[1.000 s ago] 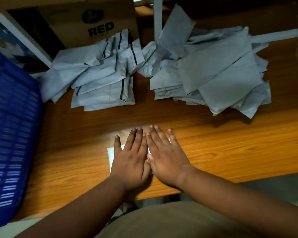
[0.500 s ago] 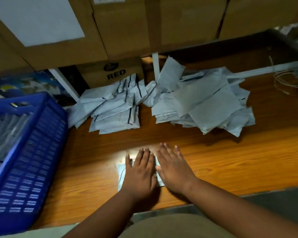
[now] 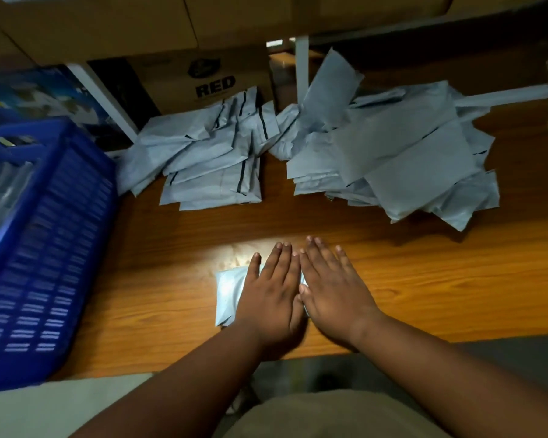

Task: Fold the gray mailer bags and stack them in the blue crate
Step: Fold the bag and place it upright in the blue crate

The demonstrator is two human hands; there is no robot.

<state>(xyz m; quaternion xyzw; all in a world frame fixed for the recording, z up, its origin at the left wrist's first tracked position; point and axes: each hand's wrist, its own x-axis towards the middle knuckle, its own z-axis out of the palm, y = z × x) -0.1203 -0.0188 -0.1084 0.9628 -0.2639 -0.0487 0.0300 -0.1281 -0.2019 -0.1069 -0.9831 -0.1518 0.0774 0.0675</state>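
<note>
Both hands are lying flat, fingers straight, side by side near the front edge of the brown wood-grain table (image 3: pixel 424 295). The left hand (image 3: pixel 271 294) is pressing down on a small folded gray plastic mailer bag (image 3: pixel 230 295), which is showing only at its left side; the right hand (image 3: pixel 332 289) is covering the bag's right edge, thumb touching the left hand. The blue slatted plastic crate (image 3: pixel 54 248) is standing at the table's left, gray bags lying inside (blurred, count unclear). Farther back, a pile of folded gray bags (image 3: pixel 209 159) is sitting beside a looser heap of flat gray mailer bags (image 3: pixel 402 156). A brown cardboard box printed "RED" (image 3: pixel 203 80) is standing behind them.
</note>
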